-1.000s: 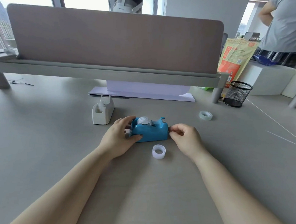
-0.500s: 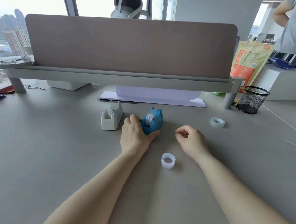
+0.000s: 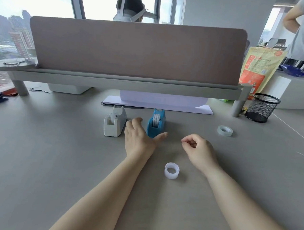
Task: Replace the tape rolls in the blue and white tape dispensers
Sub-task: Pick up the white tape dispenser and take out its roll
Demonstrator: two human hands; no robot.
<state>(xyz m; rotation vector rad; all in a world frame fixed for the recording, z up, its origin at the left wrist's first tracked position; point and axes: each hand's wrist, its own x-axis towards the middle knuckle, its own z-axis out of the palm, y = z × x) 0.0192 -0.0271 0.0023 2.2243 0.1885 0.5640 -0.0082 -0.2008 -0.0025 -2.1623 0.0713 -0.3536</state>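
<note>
Blue plastic tape dispenser (image 3: 156,123) turned end-on beside white plastic tape dispenser (image 3: 115,123), left hand (image 3: 139,140) spread loosely, touching it, right hand (image 3: 198,149) curled empty, grey counter (image 3: 48,162).

Grey desk (image 3: 57,162), white dispenser (image 3: 114,123), blue dispenser (image 3: 156,124), two tape rolls (image 3: 171,170)

Blue dispenser (image 3: 156,123) has a roll loaded, white dispenser (image 3: 114,123) sits empty just left. Two loose tape rolls: near one (image 3: 171,170), far-right one (image 3: 224,130).

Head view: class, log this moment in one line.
blue dispenser: roll loaded | white dispenser: empty | left hand: beside blue | right hand: empty
</note>
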